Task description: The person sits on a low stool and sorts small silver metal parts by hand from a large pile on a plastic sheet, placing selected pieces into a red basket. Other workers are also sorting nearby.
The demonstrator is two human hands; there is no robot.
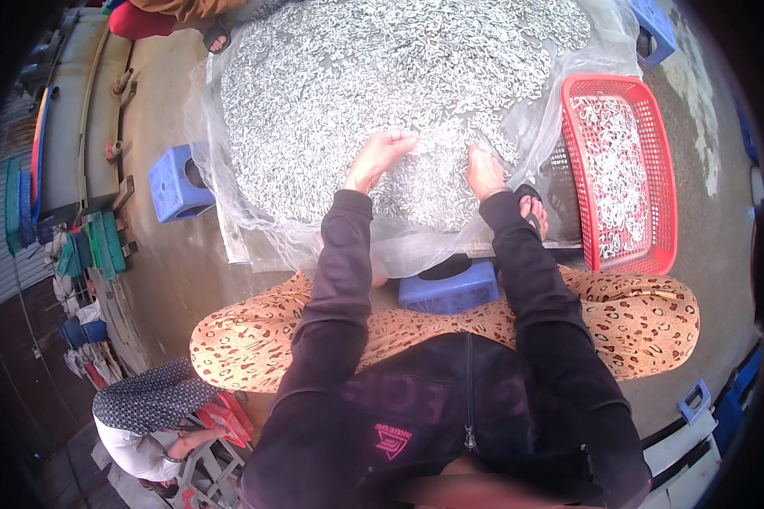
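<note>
A thick layer of small, slender, whitish-grey pieces [339, 81], too small to name surely, covers a low table lined with sheer netting [424, 242]. My left hand [385, 155] is over the near half of the layer, thumb and fingertips pinched together. Just to its right, my right hand [484, 170] points away from me with its fingers drawn together, low over the same layer. Whatever lies between the fingertips of either hand is too small to make out. A paler heap of pieces [424, 191] sits between my forearms.
To the right stands a red plastic basket [669, 195] holding white curled strips [615, 170]. Blue plastic stools are at the left [174, 182], between my knees [450, 288] and at the far right [654, 34]. A sandalled foot [531, 212] is near the basket. Other people [140, 424] sit lower left and far left.
</note>
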